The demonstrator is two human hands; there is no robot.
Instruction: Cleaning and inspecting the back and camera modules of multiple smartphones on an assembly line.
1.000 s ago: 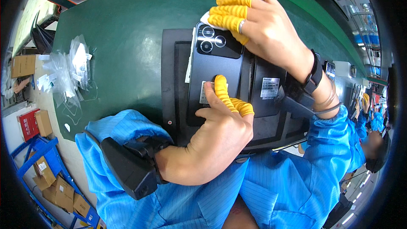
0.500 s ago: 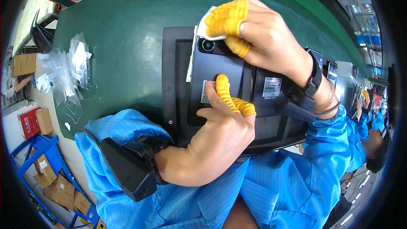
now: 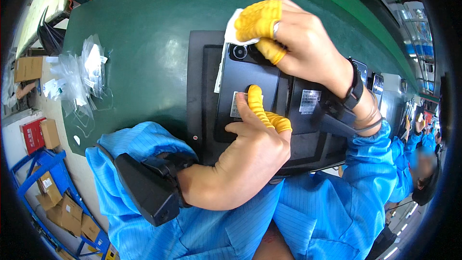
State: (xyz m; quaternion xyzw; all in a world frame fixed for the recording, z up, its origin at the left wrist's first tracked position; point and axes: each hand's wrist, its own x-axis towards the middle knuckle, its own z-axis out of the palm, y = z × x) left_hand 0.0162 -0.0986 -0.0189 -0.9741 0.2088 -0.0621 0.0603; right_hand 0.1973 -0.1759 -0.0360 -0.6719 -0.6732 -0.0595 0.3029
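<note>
A dark grey tablet (image 3: 226,77) lies back up in front of me, its round camera at the far left corner and a white printed label (image 3: 236,106) on its back. My left hand (image 3: 255,139), with yellow finger cots, rests on that back beside the label, thumb and a finger stretched out and other fingers bent; it holds nothing. At the tablet's far edge my right hand (image 3: 293,31), also in yellow finger cots, pinches a white cloth (image 3: 233,26) against the edge by the camera. The far right corner is hidden beneath that hand.
A second dark tablet (image 3: 301,108) with a label lies to the right. Both are on a black mat (image 3: 195,82) on the green table (image 3: 144,43). Clear plastic bags (image 3: 86,72) lie at left; more devices (image 3: 378,82) stand at right. A person (image 3: 423,168) is at far right.
The white cloth in my right hand shifts very slightly at the tablet's far edge. My left hand stays in place on the tablet. The whole view moves a little.
</note>
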